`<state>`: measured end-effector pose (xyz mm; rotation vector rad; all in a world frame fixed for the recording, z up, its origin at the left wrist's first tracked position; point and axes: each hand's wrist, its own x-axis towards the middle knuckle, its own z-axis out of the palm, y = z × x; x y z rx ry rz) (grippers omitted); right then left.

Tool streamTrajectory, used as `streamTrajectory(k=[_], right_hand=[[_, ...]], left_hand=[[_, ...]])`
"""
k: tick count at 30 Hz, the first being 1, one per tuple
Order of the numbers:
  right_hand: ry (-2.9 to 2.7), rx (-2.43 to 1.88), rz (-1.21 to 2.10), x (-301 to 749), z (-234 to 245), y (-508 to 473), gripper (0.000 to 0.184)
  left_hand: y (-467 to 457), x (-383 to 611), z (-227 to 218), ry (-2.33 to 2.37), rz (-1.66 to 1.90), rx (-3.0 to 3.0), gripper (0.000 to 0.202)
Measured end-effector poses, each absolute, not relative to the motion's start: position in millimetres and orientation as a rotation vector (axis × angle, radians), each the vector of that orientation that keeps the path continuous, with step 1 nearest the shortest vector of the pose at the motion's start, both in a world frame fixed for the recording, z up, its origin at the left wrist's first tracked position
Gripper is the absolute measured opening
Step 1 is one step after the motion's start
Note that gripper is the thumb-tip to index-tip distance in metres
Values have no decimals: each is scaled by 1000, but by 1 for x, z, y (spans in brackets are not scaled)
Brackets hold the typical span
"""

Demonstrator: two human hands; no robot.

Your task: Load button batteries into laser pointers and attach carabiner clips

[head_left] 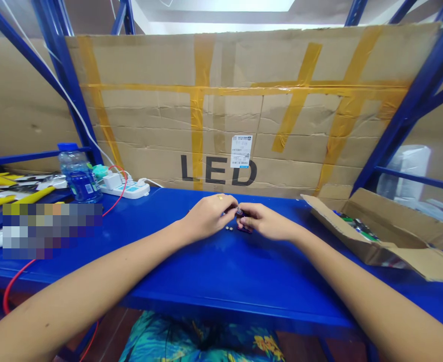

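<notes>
My left hand [211, 216] and my right hand [268, 221] meet over the middle of the blue table [221, 276]. Between their fingertips is a small dark object with a shiny metallic part [239, 211], too small to name. Both hands are closed in a pinch around it. Just below the fingers, two tiny silvery round pieces [229, 229] lie side by side on the table. A small dark purplish piece [245, 230] shows under my right fingers; I cannot tell whether it is held or lies on the table.
An open cardboard box [375, 241] holding several small green and dark items stands at the right. At the left are a blue-capped bottle [79, 173], a white power strip [127, 189], a red cable [113, 203] and yellow-handled tools [36, 195]. A large cardboard sheet [149, 125] rises behind.
</notes>
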<state>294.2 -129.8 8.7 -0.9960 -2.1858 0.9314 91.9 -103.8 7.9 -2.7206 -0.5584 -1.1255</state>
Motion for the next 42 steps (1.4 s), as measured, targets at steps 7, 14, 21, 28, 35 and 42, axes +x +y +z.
streamTrajectory(k=[7,14,21,28,35,42], right_hand=[[-2131,-892,1115,289,9,-132,2],[-2107,-863,1157,291,8,-130,4],[-2075,-849,1180,292,6,-128,6],[-2019,-926,1115,293,5,-126,4],[-2053,-888,1011,297,6,-124,8],[-2093,-961,946,299,6,-123,10]], left_hand=[[-105,90,9,-518,-1154,-2772,11],[-104,90,8,-464,-1212,-2736,11],[-103,90,9,-364,-1197,-2782,14],[-106,88,10,-336,-1105,-2852,17],[-103,87,13,-551,-791,-2766,15],[-95,89,-7,-663,-337,-2701,15]])
